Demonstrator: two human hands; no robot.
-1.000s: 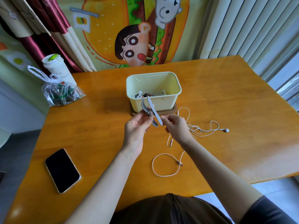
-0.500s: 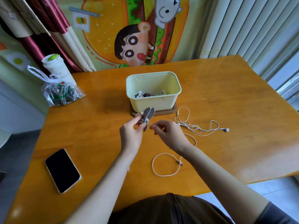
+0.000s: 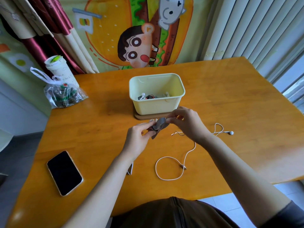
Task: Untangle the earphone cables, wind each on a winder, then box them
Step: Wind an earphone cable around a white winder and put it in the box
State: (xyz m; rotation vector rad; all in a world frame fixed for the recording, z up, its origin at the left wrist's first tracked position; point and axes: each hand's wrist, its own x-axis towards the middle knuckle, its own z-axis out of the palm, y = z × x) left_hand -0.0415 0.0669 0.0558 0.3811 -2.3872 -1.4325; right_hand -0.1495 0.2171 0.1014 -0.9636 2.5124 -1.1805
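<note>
Both hands meet in front of the pale yellow box (image 3: pixel 157 106) on the wooden table. My left hand (image 3: pixel 138 137) pinches the lower end of a grey strap-shaped winder (image 3: pixel 159 127). My right hand (image 3: pixel 187 124) pinches its upper end from the right. White earphone cable (image 3: pixel 172 163) lies loose on the table below my right hand, looped, with a plug end near the loop. One white earbud (image 3: pixel 231 132) rests to the right. Inside the box lie several wound earphones (image 3: pixel 147 96).
A black phone (image 3: pixel 64 173) lies face up at the near left. A clear plastic bag (image 3: pixel 63 94) and a white cup (image 3: pixel 59 69) stand at the far left corner. The box sits on a brown lid (image 3: pixel 143 116). A small white item (image 3: pixel 130 169) shows under my left forearm.
Both hands have come down toward the table with the winder. My right hand has shifted right and over the winder's upper end. More of the cable now lies loose on the table.
</note>
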